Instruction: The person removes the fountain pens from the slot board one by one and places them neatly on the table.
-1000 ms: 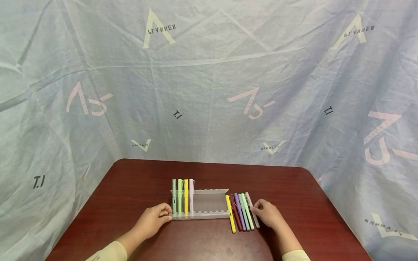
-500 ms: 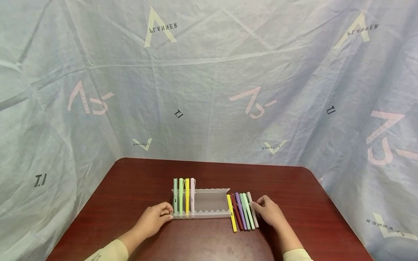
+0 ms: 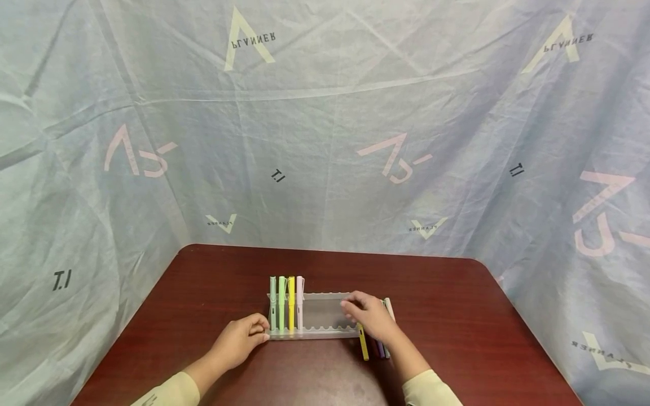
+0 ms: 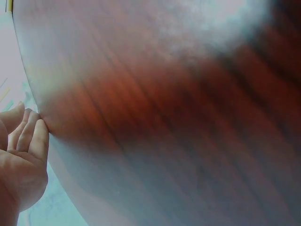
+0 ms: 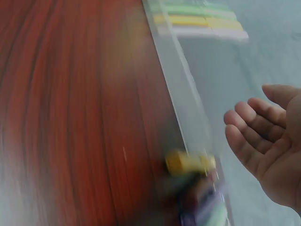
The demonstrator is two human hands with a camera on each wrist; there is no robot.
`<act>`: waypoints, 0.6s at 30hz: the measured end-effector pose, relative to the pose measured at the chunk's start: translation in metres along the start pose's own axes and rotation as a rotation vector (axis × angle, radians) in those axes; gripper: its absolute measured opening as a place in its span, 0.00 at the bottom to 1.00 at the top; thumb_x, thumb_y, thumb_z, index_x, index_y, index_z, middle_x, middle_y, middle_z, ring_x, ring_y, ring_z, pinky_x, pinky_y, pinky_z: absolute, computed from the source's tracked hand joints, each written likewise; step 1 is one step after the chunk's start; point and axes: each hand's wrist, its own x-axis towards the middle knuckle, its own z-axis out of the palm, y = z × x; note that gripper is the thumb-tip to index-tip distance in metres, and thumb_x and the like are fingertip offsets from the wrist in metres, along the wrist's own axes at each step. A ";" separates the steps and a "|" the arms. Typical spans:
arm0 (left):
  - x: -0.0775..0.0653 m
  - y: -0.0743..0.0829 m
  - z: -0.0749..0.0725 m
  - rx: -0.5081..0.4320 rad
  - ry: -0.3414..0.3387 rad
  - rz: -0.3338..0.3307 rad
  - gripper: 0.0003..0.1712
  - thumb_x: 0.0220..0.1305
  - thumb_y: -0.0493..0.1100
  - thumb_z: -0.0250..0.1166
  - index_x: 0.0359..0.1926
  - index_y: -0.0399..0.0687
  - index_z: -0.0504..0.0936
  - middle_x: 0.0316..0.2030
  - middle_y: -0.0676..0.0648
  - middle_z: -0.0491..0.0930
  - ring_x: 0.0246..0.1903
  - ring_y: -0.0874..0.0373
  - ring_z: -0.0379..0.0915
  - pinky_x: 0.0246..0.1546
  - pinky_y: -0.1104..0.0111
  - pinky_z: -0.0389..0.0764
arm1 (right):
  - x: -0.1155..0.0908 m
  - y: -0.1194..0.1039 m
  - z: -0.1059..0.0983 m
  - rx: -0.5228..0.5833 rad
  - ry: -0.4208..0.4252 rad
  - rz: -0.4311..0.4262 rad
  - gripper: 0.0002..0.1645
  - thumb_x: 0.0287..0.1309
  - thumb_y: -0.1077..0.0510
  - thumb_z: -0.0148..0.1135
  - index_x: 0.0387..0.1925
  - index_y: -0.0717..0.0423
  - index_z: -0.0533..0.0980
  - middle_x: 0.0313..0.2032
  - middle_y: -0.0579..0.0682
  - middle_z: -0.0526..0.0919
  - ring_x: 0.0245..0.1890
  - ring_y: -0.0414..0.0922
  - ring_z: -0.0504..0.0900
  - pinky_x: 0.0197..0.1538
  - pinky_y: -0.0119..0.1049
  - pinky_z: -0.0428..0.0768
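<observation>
Head view: I see my left hand (image 3: 242,340) resting against the left end of the clear pen rack (image 3: 325,332), fingers loosely curled at its corner, apparently steadying it; whether they grip or merely touch, I cannot tell. Four pens (image 3: 286,302) occupy the leftmost slots; the slots to their right are free. My right hand (image 3: 369,316) hovers over the right end of the rack, fingers relaxed, nothing visibly held. The loose pens (image 3: 363,341) lie just right of the rack on the table (image 3: 457,316), partly hidden under that hand; a pale one (image 3: 389,307) shows beyond it.

Left wrist view: my left hand (image 4: 21,160) shows relaxed fingers close together at the frame edge, holding nothing visible. The rest is blurred tabletop.

Right wrist view: my right hand (image 5: 268,146) is plainly spread, palm empty, above the rack wall (image 5: 188,108). The yellow pen (image 5: 188,163) end lies just below it, with darker pens beside.

Judgement: the step in hand is the reach between pickups. The next move calls for pinching one loose pen, most likely the yellow one nearest the rack, and seating it in the first free slot.

Clearance: the free slots give ample room. The table's right and far sides are open. The near edge lies close to both forearms.
</observation>
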 end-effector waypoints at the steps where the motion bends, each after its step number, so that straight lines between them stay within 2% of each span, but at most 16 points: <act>1: 0.000 0.000 0.000 0.001 0.001 0.001 0.07 0.62 0.44 0.68 0.39 0.58 0.79 0.35 0.61 0.86 0.38 0.67 0.81 0.37 0.70 0.77 | 0.003 -0.003 0.007 0.008 -0.025 -0.015 0.17 0.66 0.48 0.61 0.46 0.58 0.80 0.35 0.59 0.85 0.35 0.55 0.84 0.36 0.41 0.82; 4: 0.000 -0.001 0.000 0.007 0.004 0.004 0.07 0.62 0.44 0.68 0.39 0.58 0.79 0.34 0.62 0.86 0.36 0.69 0.80 0.37 0.70 0.77 | 0.010 -0.010 0.026 -0.032 -0.057 -0.049 0.18 0.66 0.47 0.62 0.48 0.55 0.80 0.41 0.55 0.86 0.40 0.50 0.84 0.42 0.40 0.81; 6: 0.001 -0.001 0.001 0.012 0.004 0.012 0.06 0.62 0.44 0.68 0.39 0.58 0.79 0.34 0.63 0.86 0.35 0.71 0.79 0.36 0.70 0.76 | 0.014 -0.014 0.039 -0.047 -0.065 -0.062 0.20 0.65 0.47 0.62 0.50 0.56 0.80 0.43 0.52 0.86 0.40 0.47 0.84 0.41 0.37 0.80; 11: 0.001 -0.001 0.002 0.019 0.000 0.016 0.06 0.63 0.45 0.68 0.39 0.59 0.79 0.34 0.64 0.85 0.35 0.72 0.78 0.36 0.70 0.76 | 0.022 -0.021 0.064 -0.075 -0.032 -0.065 0.23 0.64 0.48 0.64 0.52 0.60 0.78 0.39 0.52 0.85 0.34 0.44 0.83 0.36 0.34 0.78; 16: 0.000 -0.001 0.002 0.021 0.011 0.008 0.07 0.62 0.45 0.69 0.38 0.60 0.78 0.34 0.63 0.85 0.35 0.71 0.78 0.36 0.70 0.76 | 0.027 -0.024 0.080 -0.105 0.014 -0.038 0.22 0.63 0.46 0.63 0.51 0.55 0.80 0.39 0.48 0.86 0.32 0.37 0.81 0.36 0.33 0.79; 18: 0.000 -0.001 0.002 0.023 0.013 0.010 0.07 0.61 0.44 0.69 0.38 0.60 0.78 0.34 0.63 0.86 0.36 0.70 0.79 0.36 0.71 0.76 | 0.028 -0.024 0.084 -0.075 0.015 -0.030 0.20 0.63 0.46 0.64 0.50 0.55 0.80 0.36 0.48 0.87 0.28 0.38 0.82 0.33 0.33 0.78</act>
